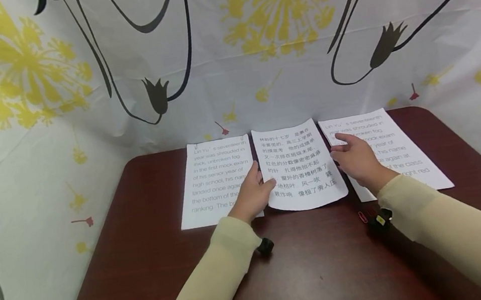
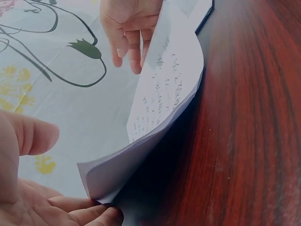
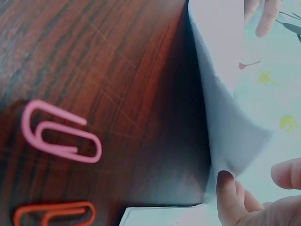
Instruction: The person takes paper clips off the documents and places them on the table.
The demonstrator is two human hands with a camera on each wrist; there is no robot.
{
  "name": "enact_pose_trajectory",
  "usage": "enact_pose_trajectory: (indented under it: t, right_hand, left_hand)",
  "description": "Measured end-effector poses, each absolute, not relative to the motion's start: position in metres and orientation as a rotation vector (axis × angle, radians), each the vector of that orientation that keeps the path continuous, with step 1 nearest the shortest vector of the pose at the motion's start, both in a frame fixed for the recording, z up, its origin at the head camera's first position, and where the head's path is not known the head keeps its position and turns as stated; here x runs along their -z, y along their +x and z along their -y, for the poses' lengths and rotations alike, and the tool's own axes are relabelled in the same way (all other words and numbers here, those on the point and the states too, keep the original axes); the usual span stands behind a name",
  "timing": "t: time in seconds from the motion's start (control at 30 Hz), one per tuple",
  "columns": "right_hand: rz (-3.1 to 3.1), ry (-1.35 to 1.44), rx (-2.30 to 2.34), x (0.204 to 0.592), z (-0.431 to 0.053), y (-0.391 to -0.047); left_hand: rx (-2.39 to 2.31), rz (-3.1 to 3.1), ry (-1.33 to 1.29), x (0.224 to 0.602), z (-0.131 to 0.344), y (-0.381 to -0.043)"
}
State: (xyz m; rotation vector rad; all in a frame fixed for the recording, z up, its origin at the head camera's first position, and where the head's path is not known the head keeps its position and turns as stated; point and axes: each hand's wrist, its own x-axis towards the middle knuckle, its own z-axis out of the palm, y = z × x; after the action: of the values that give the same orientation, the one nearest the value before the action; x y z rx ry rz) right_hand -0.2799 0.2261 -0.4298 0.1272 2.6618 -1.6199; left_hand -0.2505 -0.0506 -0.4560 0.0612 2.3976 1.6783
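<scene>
A small stack of white sheets [image 1: 297,163] printed with Chinese characters lies between both hands, its side edges curling up off the table. Along its left side is my left hand [image 1: 251,194], fingertips under the edge and the thumb held apart, as the left wrist view shows the raised corner [image 2: 101,181]. On the opposite side, my right hand [image 1: 357,161] has its fingers [image 3: 228,193] against the underside of the curled edge, thumb away from the paper. That hand also covers part of the English-printed sheet [image 1: 404,148] on the right.
Another English-printed sheet [image 1: 213,184] lies at left, clips on its top edge. A pink paper clip [image 3: 68,130] and an orange paper clip [image 3: 56,205] rest on the dark wooden table [image 1: 311,267]. A patterned white curtain [image 1: 221,71] hangs behind the table.
</scene>
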Motion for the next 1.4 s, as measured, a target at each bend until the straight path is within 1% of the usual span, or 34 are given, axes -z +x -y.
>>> enact_pose_trajectory:
  t: [0.23, 0.4, 0.53, 0.63, 0.73, 0.97, 1.17, 1.4]
  right_hand:
    - [-2.698, 0.133, 1.644, 0.426, -0.223, -0.278]
    - [-2.689, 0.088, 1.676, 0.418, -0.207, -0.273]
    - [-2.657, 0.017, 1.687, 0.409, -0.188, -0.271]
    - [-2.647, -0.05, 1.698, 0.406, -0.174, -0.269]
    - [-2.633, -0.11, 1.709, 0.406, -0.157, -0.266]
    - [-2.555, -0.171, 1.712, 0.415, -0.111, -0.255]
    - [-2.49, -0.193, 1.7, 0.425, -0.079, -0.247]
    - [-2.409, -0.148, 1.694, 0.439, -0.051, -0.24]
  left_hand:
    - [-1.532, -2.497, 0.087, 0.446, 0.047, -0.244]
    - [-1.672, -2.482, 0.147, 0.437, 0.051, -0.243]
    - [-1.789, -2.484, 0.156, 0.428, 0.064, -0.247]
    - [-1.834, -2.512, 0.082, 0.423, 0.08, -0.251]
    - [-1.855, -2.552, -0.046, 0.421, 0.102, -0.256]
    - [-1.818, -2.589, -0.306, 0.423, 0.156, -0.26]
    - [-1.671, -2.57, -0.427, 0.429, 0.188, -0.254]
    - [-1.513, -2.52, -0.515, 0.431, 0.206, -0.246]
